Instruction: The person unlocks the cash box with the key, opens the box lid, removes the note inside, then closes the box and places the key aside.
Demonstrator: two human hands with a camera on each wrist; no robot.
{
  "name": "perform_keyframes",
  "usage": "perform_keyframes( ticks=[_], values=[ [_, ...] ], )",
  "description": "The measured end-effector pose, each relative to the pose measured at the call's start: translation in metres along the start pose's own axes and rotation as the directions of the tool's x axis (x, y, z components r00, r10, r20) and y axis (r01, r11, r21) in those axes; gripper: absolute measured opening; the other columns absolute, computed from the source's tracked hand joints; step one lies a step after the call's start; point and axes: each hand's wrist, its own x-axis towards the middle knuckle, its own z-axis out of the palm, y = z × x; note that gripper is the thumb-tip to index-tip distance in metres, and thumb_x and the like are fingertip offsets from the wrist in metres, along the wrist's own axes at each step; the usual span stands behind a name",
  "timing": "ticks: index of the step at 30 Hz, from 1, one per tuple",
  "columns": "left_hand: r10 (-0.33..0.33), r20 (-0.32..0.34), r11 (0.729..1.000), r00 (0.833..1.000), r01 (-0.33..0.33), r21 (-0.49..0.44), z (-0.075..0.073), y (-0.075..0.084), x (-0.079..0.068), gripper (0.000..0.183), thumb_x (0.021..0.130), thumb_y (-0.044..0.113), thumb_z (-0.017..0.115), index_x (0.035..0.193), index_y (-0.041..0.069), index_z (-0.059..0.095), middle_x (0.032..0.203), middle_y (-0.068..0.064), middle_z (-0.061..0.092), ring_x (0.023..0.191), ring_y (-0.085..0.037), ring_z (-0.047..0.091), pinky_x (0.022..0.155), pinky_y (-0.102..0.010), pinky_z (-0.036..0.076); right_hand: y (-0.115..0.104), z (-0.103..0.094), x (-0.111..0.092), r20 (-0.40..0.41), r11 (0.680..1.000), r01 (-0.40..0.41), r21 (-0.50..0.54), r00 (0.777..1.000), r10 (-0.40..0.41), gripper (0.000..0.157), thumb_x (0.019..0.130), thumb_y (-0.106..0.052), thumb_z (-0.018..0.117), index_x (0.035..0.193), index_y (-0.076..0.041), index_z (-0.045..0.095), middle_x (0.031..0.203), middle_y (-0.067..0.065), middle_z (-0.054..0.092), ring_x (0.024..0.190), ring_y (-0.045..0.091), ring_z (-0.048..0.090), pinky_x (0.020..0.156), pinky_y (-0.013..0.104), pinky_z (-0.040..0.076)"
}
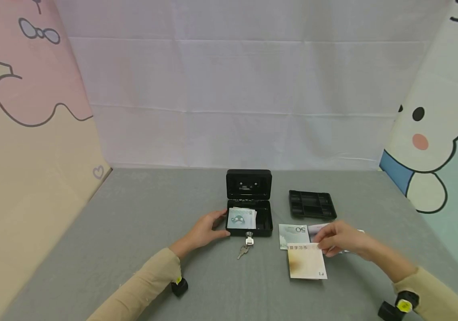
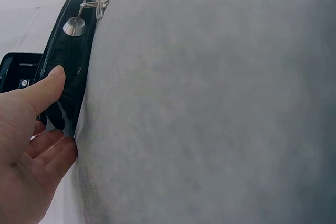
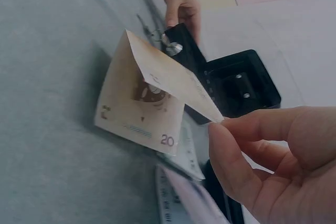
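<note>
A black cash box [image 1: 266, 222] stands with its lid up, and light-coloured banknotes [image 1: 241, 218] lie inside. My left hand [image 1: 204, 229] grips its front left corner, the thumb on the front face and the fingers at the side. Keys [image 1: 243, 251] hang from the lock at the front. Between thumb and index finger my right hand [image 1: 343, 238] pinches a folded yellowish 20 banknote [image 3: 139, 114] by one corner. Behind it on the table lie a green 50 banknote [image 1: 290, 236] and a purplish banknote [image 1: 315, 229], partly covered by the right hand.
A black compartment tray [image 1: 312, 209] lies to the right of the cash box, behind the loose notes. The grey tabletop [image 1: 164, 196] meets a white cloth backdrop [image 1: 233, 138] at the back. Printed panels flank both sides.
</note>
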Motion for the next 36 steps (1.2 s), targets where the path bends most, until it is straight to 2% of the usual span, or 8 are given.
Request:
perform_keyframes(
  ticks=[8,17,27,36],
  values=[
    [0.01,0.002,1.0,1.0,-0.01,-0.007,-0.001,0.0,0.0,0.068,0.08,0.019,0.071,0.133,-0.007,0.038,0.133,-0.021,0.044,0.118,-0.032,0.047,0.091,-0.04,0.047,0.019,0.015,0.01,0.008,0.997,0.051,0.055,0.999,-0.051,0.019,0.081,-0.003,0.06,0.094,0.011,0.062,0.074,0.002,0.06,0.065,0.011,0.057,0.058,0.025,0.055],
    [-0.008,0.001,1.0,1.0,0.008,-0.005,0.001,0.0,0.0,0.068,0.08,0.019,0.071,0.135,-0.005,0.038,0.134,-0.019,0.043,0.118,-0.031,0.046,0.092,-0.04,0.046,0.024,0.025,0.013,-0.02,0.997,0.063,0.046,0.998,-0.062,0.019,0.081,-0.002,0.059,0.094,0.012,0.061,0.072,0.002,0.059,0.065,0.011,0.056,0.057,0.025,0.054],
    [0.001,0.004,0.999,1.0,-0.001,-0.032,0.0,0.0,0.0,0.069,0.08,0.018,0.071,0.134,-0.007,0.037,0.135,-0.021,0.042,0.121,-0.032,0.043,0.093,-0.041,0.045,0.021,0.025,0.012,-0.039,0.997,0.068,0.023,0.997,-0.067,0.017,0.081,-0.003,0.06,0.092,0.009,0.062,0.074,0.002,0.059,0.067,0.013,0.056,0.058,0.027,0.054],
    [0.0,0.009,1.0,1.0,0.0,-0.027,0.0,-0.001,0.0,0.069,0.08,0.018,0.071,0.134,-0.007,0.037,0.135,-0.021,0.041,0.122,-0.031,0.042,0.094,-0.04,0.045,0.008,0.014,0.014,-0.092,0.992,0.104,-0.068,0.99,-0.11,0.017,0.082,-0.003,0.06,0.094,0.009,0.063,0.076,0.006,0.061,0.067,0.014,0.056,0.055,0.027,0.053]
  ],
)
